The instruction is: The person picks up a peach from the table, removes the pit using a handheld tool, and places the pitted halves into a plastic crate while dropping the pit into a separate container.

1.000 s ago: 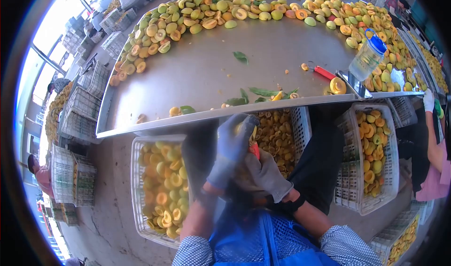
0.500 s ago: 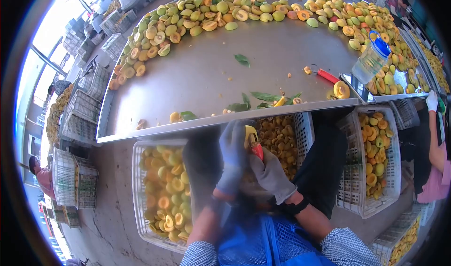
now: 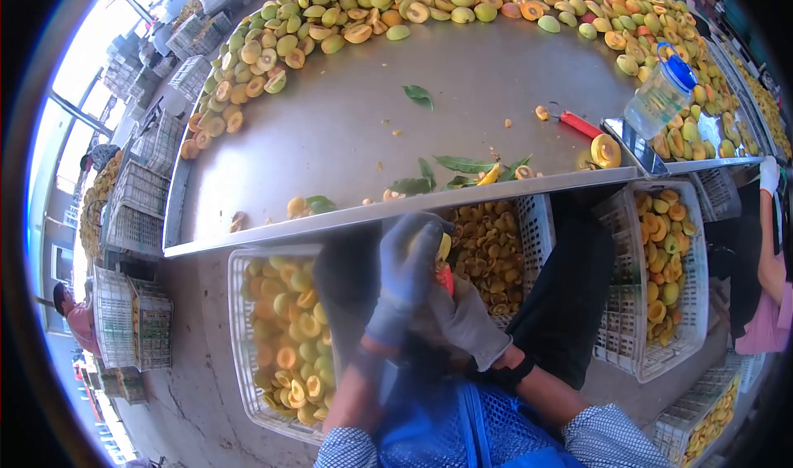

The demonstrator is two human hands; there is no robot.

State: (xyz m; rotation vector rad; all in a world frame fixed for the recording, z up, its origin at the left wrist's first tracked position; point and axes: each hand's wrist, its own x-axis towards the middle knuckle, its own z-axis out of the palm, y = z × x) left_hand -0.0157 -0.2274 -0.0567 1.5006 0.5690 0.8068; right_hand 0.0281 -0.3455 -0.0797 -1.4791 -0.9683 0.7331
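Observation:
My left hand (image 3: 406,261), in a pale grey glove, is closed around a yellow peach half (image 3: 444,247), mostly hidden by the fingers. My gloved right hand (image 3: 472,319) grips a red-handled pitting tool (image 3: 446,280) against the fruit; its working end is hidden. Both hands are together below the near edge of the metal table (image 3: 330,113). Under them, between my knees, stands a crate of small brownish pieces (image 3: 487,249), perhaps pits. A second red-handled tool (image 3: 580,123) with a wire loop lies on the table beside a peach half (image 3: 605,151).
Halved peaches (image 3: 363,14) line the table's far side. A blue-lidded bottle (image 3: 661,96) and a phone (image 3: 634,147) are at the right. Crates of fruit stand left (image 3: 239,336) and right (image 3: 702,303) of my legs. A co-worker's gloved hand (image 3: 769,175) is at far right.
The left hand has turned and closed further over the peach half, so less of it shows. The red handle stays in the right hand. The view has shifted slightly.

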